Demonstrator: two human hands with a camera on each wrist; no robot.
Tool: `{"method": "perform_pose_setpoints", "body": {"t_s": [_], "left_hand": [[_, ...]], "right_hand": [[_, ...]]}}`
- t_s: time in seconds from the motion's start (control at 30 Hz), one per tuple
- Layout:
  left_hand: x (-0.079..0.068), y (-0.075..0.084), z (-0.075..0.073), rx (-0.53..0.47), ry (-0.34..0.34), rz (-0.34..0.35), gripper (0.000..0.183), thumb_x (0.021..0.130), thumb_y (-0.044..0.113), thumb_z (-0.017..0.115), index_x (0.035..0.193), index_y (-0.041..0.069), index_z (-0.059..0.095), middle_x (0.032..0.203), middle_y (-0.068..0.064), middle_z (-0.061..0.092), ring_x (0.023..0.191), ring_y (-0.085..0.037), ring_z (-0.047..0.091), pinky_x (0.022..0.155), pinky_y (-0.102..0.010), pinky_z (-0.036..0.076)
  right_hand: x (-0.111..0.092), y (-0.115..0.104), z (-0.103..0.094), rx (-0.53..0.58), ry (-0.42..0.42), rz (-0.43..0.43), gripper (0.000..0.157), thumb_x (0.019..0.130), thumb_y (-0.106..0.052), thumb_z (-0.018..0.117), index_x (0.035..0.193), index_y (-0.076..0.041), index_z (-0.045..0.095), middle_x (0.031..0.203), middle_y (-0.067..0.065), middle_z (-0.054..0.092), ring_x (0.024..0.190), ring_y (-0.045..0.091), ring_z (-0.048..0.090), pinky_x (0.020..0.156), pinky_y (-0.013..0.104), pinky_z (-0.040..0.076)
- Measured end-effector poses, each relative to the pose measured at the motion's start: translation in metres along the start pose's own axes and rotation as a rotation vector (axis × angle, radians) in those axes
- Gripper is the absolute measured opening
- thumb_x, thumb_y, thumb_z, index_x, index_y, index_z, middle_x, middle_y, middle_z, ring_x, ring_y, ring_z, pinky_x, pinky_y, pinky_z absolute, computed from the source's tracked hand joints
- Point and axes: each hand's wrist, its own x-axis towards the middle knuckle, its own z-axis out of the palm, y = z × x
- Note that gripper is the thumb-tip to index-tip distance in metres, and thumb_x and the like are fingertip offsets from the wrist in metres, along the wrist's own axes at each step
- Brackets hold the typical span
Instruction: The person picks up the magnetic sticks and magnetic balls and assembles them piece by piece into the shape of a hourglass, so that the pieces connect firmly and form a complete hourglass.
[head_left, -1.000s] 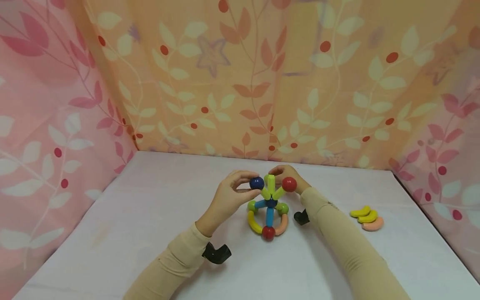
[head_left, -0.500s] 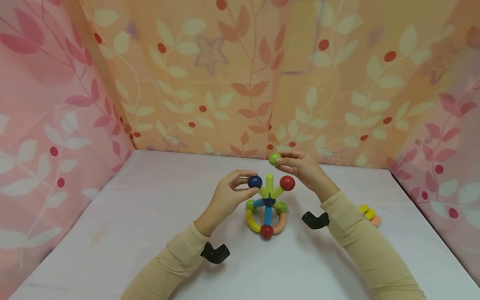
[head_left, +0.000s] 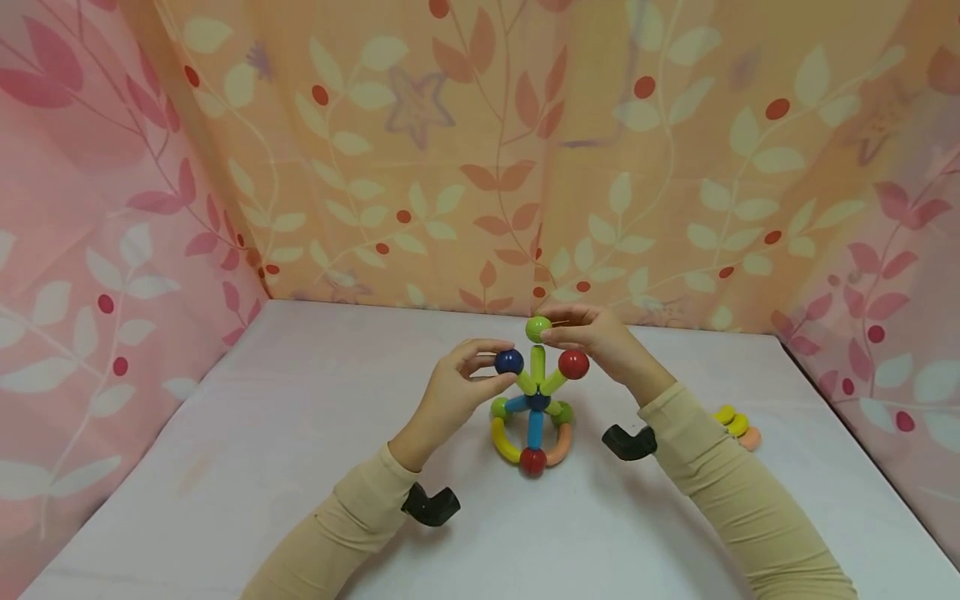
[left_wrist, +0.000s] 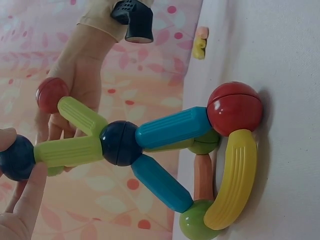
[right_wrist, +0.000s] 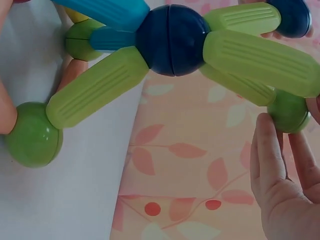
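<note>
A ball-and-rod building toy stands on the white table (head_left: 300, 433). Its base is a ring of curved yellow (left_wrist: 234, 185) and peach rods with red and green balls. Blue rods (left_wrist: 172, 127) and a green one rise to a dark blue centre ball (right_wrist: 172, 40), from which light green rods (head_left: 537, 364) spread upward. My left hand (head_left: 450, 396) pinches the blue ball (head_left: 509, 362) on the left rod. With my right hand (head_left: 611, 337) I hold a green ball (head_left: 538, 329) at the tip of the back rod, its fingertips around it. A red ball (head_left: 573, 364) tops the right rod.
Two yellow curved rods (head_left: 738, 425) and a peach one (head_left: 750, 439) lie on the table to the right, partly behind the right sleeve. Black wrist mounts (head_left: 431, 505) stick out below both cuffs. Floral cloth (head_left: 420, 208) walls off the back and sides.
My right hand has lifted the green ball from behind the structure and brought it leftward and slightly down onto the back rod's tip. The left hand keeps its pinch on the blue ball.
</note>
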Motion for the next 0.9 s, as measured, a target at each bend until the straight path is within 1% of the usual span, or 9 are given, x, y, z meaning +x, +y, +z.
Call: {"method": "perform_pose_setpoints", "body": {"t_s": [0.1, 0.23, 0.3, 0.37, 0.47, 0.57, 0.67, 0.73, 0.9], "left_hand": [[0.000, 0.001, 0.000, -0.002, 0.000, 0.004, 0.036, 0.089, 0.010, 0.074, 0.125, 0.013, 0.066, 0.131, -0.005, 0.058, 0.119, -0.024, 0.061, 0.098, -0.035, 0.055], [0.000, 0.001, 0.000, -0.004, -0.002, 0.010, 0.036, 0.089, 0.011, 0.074, 0.125, 0.012, 0.066, 0.131, -0.006, 0.058, 0.120, -0.025, 0.061, 0.098, -0.035, 0.055], [0.000, 0.001, 0.000, -0.001, -0.001, 0.008, 0.036, 0.090, 0.011, 0.074, 0.125, 0.012, 0.066, 0.131, -0.006, 0.058, 0.120, -0.025, 0.061, 0.098, -0.036, 0.055], [0.000, 0.000, 0.000, 0.005, 0.001, 0.009, 0.037, 0.089, 0.011, 0.074, 0.125, 0.012, 0.066, 0.131, -0.006, 0.058, 0.120, -0.025, 0.061, 0.098, -0.037, 0.055], [0.000, -0.001, 0.001, 0.007, 0.005, 0.009, 0.038, 0.089, 0.011, 0.074, 0.126, 0.012, 0.065, 0.132, -0.006, 0.058, 0.120, -0.025, 0.060, 0.098, -0.037, 0.055], [0.000, -0.002, 0.002, 0.003, 0.005, 0.005, 0.042, 0.088, 0.010, 0.075, 0.129, 0.012, 0.062, 0.134, -0.006, 0.057, 0.120, -0.025, 0.060, 0.097, -0.035, 0.056], [0.001, -0.004, 0.003, -0.009, 0.009, -0.018, 0.048, 0.088, 0.011, 0.076, 0.132, 0.012, 0.057, 0.136, -0.006, 0.056, 0.120, -0.024, 0.060, 0.097, -0.032, 0.055], [0.001, -0.005, 0.003, -0.024, 0.008, -0.037, 0.051, 0.087, 0.010, 0.076, 0.133, 0.010, 0.055, 0.136, -0.006, 0.055, 0.119, -0.022, 0.060, 0.097, -0.030, 0.055], [0.002, -0.007, 0.006, -0.048, 0.005, -0.061, 0.049, 0.087, 0.006, 0.075, 0.131, 0.009, 0.054, 0.133, -0.007, 0.055, 0.116, -0.021, 0.060, 0.098, -0.030, 0.055]], "right_hand": [[0.000, 0.001, 0.000, -0.054, -0.002, 0.009, 0.038, 0.094, -0.015, 0.067, 0.129, 0.000, 0.061, 0.102, -0.010, 0.071, 0.103, 0.014, 0.066, 0.109, 0.048, 0.046], [-0.001, 0.002, -0.001, -0.061, -0.009, 0.016, 0.040, 0.093, -0.015, 0.067, 0.130, -0.001, 0.060, 0.101, -0.009, 0.072, 0.102, 0.014, 0.067, 0.111, 0.055, 0.041], [-0.002, 0.002, -0.002, -0.063, -0.020, 0.016, 0.041, 0.094, -0.016, 0.067, 0.132, -0.002, 0.059, 0.107, -0.006, 0.072, 0.103, 0.013, 0.068, 0.112, 0.056, 0.040], [-0.004, 0.002, -0.004, -0.066, -0.032, 0.014, 0.043, 0.095, -0.018, 0.066, 0.134, -0.002, 0.058, 0.119, 0.000, 0.069, 0.105, 0.012, 0.067, 0.113, 0.054, 0.041], [-0.011, 0.002, -0.015, -0.074, -0.004, 0.016, 0.046, 0.098, -0.022, 0.063, 0.138, -0.002, 0.054, 0.135, 0.009, 0.061, 0.109, 0.007, 0.066, 0.111, 0.045, 0.045], [-0.025, 0.005, -0.034, -0.052, 0.081, 0.033, 0.046, 0.099, -0.024, 0.062, 0.139, -0.003, 0.052, 0.134, 0.003, 0.060, 0.108, 0.001, 0.065, 0.101, 0.030, 0.052], [-0.042, 0.012, -0.059, -0.010, 0.179, 0.055, 0.041, 0.098, -0.025, 0.063, 0.135, -0.009, 0.057, 0.119, -0.013, 0.065, 0.104, -0.002, 0.065, 0.091, 0.017, 0.054], [-0.056, 0.018, -0.077, 0.022, 0.222, 0.071, 0.036, 0.097, -0.025, 0.064, 0.131, -0.012, 0.060, 0.112, -0.019, 0.067, 0.101, -0.002, 0.067, 0.088, 0.014, 0.054], [-0.094, 0.036, -0.120, -0.047, 0.300, 0.139, 0.023, 0.099, -0.031, 0.062, 0.119, -0.023, 0.068, 0.104, -0.025, 0.069, 0.096, -0.006, 0.068, 0.084, 0.011, 0.054]]}}
